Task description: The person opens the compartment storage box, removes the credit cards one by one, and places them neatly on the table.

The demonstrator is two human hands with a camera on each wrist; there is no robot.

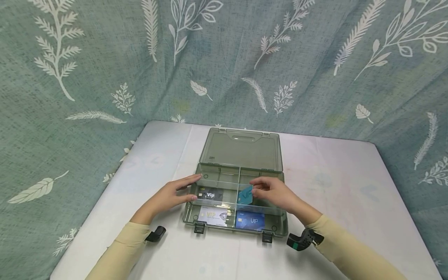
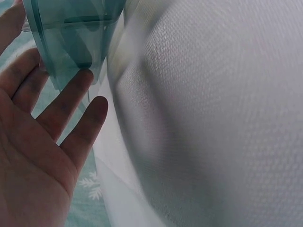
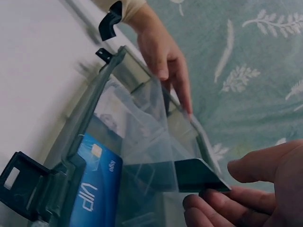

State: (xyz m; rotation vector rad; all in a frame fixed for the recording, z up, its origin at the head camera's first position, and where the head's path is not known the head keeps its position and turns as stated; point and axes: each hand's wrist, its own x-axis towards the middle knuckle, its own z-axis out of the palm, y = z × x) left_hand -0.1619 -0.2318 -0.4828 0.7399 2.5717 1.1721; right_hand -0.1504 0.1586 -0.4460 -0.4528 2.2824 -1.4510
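A smoky translucent compartment box (image 1: 187,217) lies with its lid (image 1: 241,147) swung back. My left hand (image 1: 168,196) rests at its left side, thumb and index finger apart along the rim. In the left wrist view the fingers (image 2: 71,101) extend loosely by the box wall. My right hand (image 1: 276,194) reaches into the right middle compartment, fingers curled at a teal card (image 1: 245,195). That card is tilted up. In the right wrist view its raised corner lies over the fingertips (image 3: 194,203), the thumb just above.
A black Vip card (image 1: 210,193) lies in the left middle compartment, a white VIP card (image 1: 212,216) front left and a blue VIP card (image 1: 250,221) front right. Two dark latches (image 1: 267,236) jut from the front edge. Leaf-patterned green cloth (image 1: 224,89) hangs behind the white tabletop (image 1: 325,175).
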